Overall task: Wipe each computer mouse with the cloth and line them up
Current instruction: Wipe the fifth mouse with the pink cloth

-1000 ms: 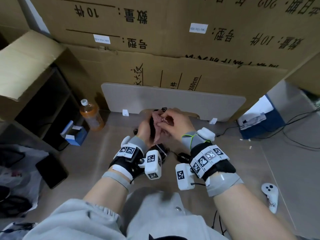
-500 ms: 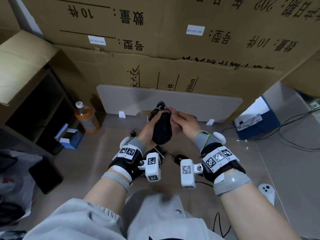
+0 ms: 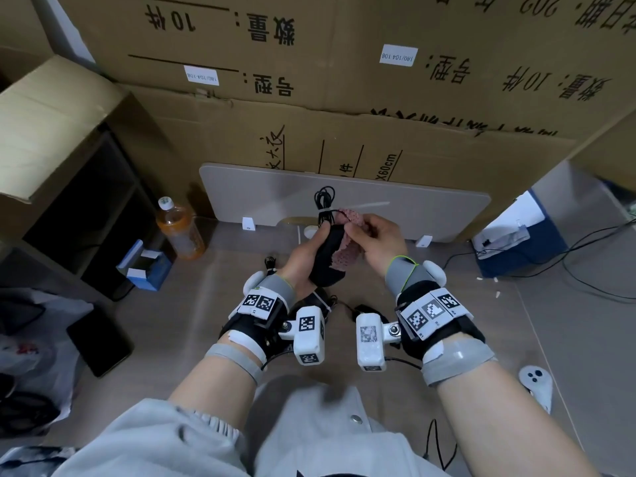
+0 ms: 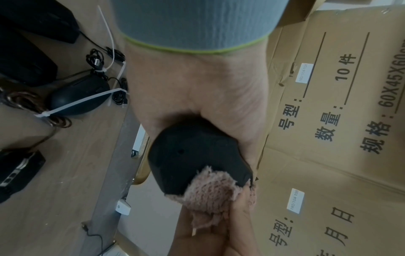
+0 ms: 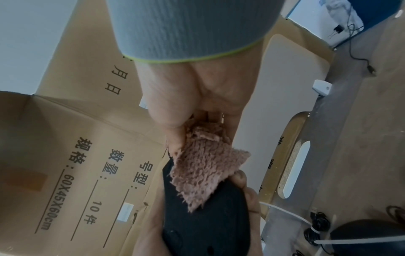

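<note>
Head view: left hand (image 3: 303, 251) gripping a black mouse (image 3: 327, 259) in mid-air above the floor, right hand (image 3: 377, 241) pinching a pink cloth (image 3: 347, 253) against it. Behind, cardboard boxes (image 3: 378, 98) printed "10件", "号型", "数量", stickers "180/104 108". Left wrist view alone: "60X45X60" on a box, plus a second mouse (image 4: 79, 98) on the floor, zip-tied.
</note>
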